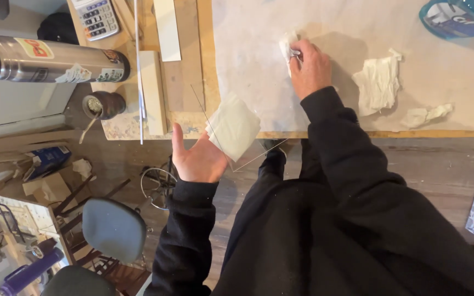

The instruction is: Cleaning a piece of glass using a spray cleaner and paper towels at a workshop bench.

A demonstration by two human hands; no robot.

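I'm balancing a clear glass pane [237, 134] at the tabletop [237, 118] edge on my open left hand [196, 159], edges-only since it looks thin, slick and breakable, while my right hand [309, 68] is pinching a soft wadded cloth [287, 45] against the tabletop.

Soft, even light w/ faint shadow beside the right hand [309, 67]; sharp centre, wide-angle bending at edges.
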